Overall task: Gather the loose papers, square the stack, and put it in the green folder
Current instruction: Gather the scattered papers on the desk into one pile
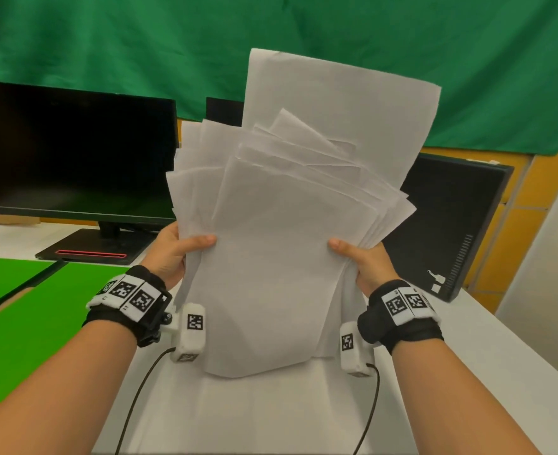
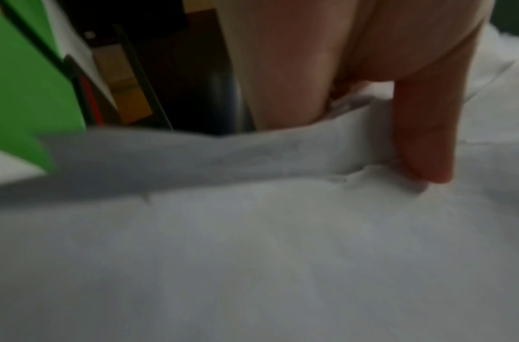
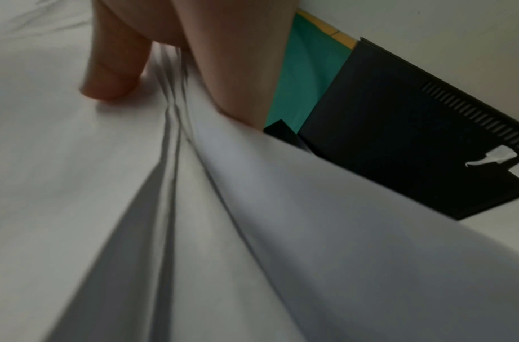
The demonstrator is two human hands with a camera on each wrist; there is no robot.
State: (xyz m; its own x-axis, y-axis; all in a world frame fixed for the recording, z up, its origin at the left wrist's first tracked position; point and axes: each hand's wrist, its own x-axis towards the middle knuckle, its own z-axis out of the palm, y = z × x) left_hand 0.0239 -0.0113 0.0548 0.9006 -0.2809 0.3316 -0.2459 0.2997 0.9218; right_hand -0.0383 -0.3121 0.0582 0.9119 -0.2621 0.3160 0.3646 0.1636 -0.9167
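An uneven stack of white papers (image 1: 280, 231) stands upright in front of me, its sheets fanned and offset at the top, its lower edge near the white table (image 1: 271, 415). My left hand (image 1: 175, 254) grips the stack's left edge, thumb on the front sheet, and in the left wrist view the left thumb (image 2: 425, 129) presses into the paper (image 2: 252, 254). My right hand (image 1: 362, 261) grips the right edge the same way, its thumb (image 3: 114, 76) lying on the sheets (image 3: 76, 185). The open green folder (image 1: 25, 323) lies flat at the left.
A dark monitor (image 1: 74, 152) on a black stand (image 1: 90, 247) sits behind the folder. A black computer case (image 1: 451, 224) stands at the back right, near the table's right edge. A green cloth (image 1: 172, 44) hangs behind. Cables trail from both wrist cameras.
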